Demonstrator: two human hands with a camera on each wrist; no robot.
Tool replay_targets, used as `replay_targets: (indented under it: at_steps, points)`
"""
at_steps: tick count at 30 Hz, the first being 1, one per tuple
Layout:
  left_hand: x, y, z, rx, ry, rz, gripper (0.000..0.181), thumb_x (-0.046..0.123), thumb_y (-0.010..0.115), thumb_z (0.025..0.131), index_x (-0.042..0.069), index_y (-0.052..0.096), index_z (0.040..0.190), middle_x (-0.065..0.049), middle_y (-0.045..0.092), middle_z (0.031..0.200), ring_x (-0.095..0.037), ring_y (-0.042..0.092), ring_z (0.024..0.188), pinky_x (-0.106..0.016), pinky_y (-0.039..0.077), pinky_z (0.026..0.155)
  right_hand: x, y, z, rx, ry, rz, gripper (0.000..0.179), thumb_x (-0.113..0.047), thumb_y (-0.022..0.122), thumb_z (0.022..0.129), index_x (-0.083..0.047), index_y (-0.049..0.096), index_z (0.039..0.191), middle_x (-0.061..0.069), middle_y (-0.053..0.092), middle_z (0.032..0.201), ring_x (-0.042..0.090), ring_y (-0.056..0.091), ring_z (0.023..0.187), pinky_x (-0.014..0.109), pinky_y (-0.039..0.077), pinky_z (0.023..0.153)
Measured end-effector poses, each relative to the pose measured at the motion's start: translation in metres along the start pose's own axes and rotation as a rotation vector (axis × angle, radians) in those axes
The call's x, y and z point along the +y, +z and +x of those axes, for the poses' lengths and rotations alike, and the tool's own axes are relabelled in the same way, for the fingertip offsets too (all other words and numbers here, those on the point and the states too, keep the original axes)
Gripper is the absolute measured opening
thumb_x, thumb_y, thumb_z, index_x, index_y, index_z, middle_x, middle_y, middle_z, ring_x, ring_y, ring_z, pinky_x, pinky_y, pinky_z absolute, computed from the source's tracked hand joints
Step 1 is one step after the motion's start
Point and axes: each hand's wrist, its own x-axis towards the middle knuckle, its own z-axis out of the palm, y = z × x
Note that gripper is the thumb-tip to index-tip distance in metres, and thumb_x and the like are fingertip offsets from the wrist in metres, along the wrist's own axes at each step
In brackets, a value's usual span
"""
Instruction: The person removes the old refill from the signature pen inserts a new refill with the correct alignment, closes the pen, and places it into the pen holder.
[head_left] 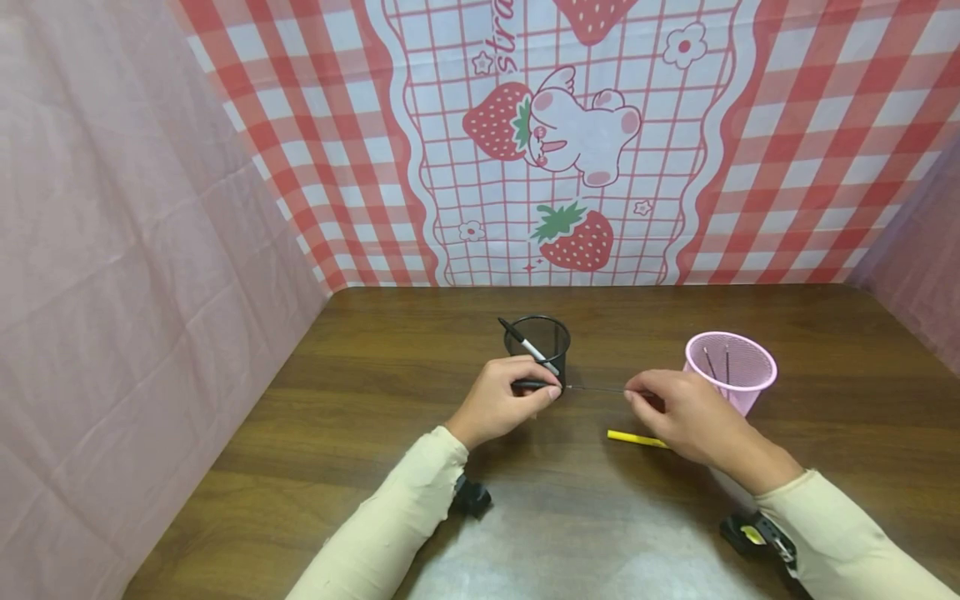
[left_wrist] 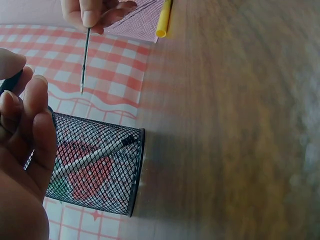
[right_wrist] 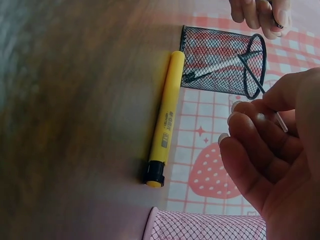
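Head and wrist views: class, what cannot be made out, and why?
- Head view: right ends of the thin dark rod and yellow cylindrical pen, both behind the right hand.
- Left wrist view: much of the black pen barrel, cut off by the left edge.
- Right wrist view: part of the pink mesh cup, cut off by the bottom edge.

1. A red-and-white checked cloth (head_left: 315, 108) hung across the top, printed with strawberries (head_left: 585, 243) and a white cartoon animal (head_left: 587, 133).
2. Pale pink fabric (head_left: 112, 250) covered the left side of the frame.
3. A brown wood-grained counter (head_left: 360, 350) spanned the lower half.
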Motion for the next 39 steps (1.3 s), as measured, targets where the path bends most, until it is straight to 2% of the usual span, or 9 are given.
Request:
replay_targets:
  at_steps: [5, 13, 22, 27, 39]
  points:
    - [0.0006, -0.0007, -0.0002, -0.004, -0.017, -0.005, 0.008, 0.011, 0.074, 0.092, 0.006, 0.075, 0.098, -0.002, 0.068, 0.092, -0.008, 0.063, 0.058, -0.029, 0.057, 0.053, 0.0004, 0.0014, -0.0007, -0.012, -0.003, -0.008, 0.009, -0.005, 0.075, 0.082, -0.012, 0.075, 0.087, -0.011, 0.068, 0.079, 0.004, 0.057, 0.067, 0.031, 0.052, 0.059]
    - [0.0010, -0.0015, -0.0011, -0.012, -0.037, -0.016, 0.007, 0.012, 0.074, 0.092, 0.008, 0.076, 0.098, -0.002, 0.068, 0.092, -0.009, 0.064, 0.059, -0.029, 0.057, 0.054, 0.0009, 0.0013, -0.0020, -0.112, 0.053, -0.025, 0.006, -0.008, 0.076, 0.085, -0.012, 0.075, 0.090, -0.010, 0.069, 0.081, 0.004, 0.059, 0.068, 0.033, 0.052, 0.061]
    - [0.0008, -0.0009, -0.0008, -0.027, -0.055, -0.020, 0.011, 0.011, 0.072, 0.093, 0.002, 0.075, 0.098, -0.003, 0.068, 0.091, -0.009, 0.064, 0.059, -0.030, 0.058, 0.054, 0.0011, -0.0005, -0.0033, -0.184, 0.101, -0.050, 0.005, -0.010, 0.075, 0.086, -0.012, 0.076, 0.091, -0.008, 0.070, 0.081, 0.006, 0.060, 0.068, 0.035, 0.053, 0.061]
    - [0.0021, -0.0009, -0.0008, -0.034, -0.063, -0.024, 0.010, 0.012, 0.072, 0.093, 0.004, 0.075, 0.098, -0.002, 0.068, 0.092, -0.011, 0.064, 0.060, -0.031, 0.058, 0.054, 0.0022, -0.0010, -0.0035, -0.205, 0.107, -0.049, 0.004, -0.010, 0.075, 0.086, -0.012, 0.075, 0.090, -0.008, 0.069, 0.081, 0.006, 0.060, 0.068, 0.036, 0.053, 0.062]
    - [0.0034, -0.0012, -0.0018, -0.040, -0.075, -0.017, 0.008, 0.014, 0.072, 0.093, 0.008, 0.076, 0.098, 0.000, 0.068, 0.093, -0.011, 0.065, 0.061, -0.031, 0.058, 0.055, 0.0052, -0.0008, -0.0055, -0.304, 0.134, -0.041, 0.004, -0.014, 0.073, 0.088, -0.014, 0.071, 0.085, -0.014, 0.062, 0.074, 0.002, 0.053, 0.064, 0.031, 0.049, 0.057]
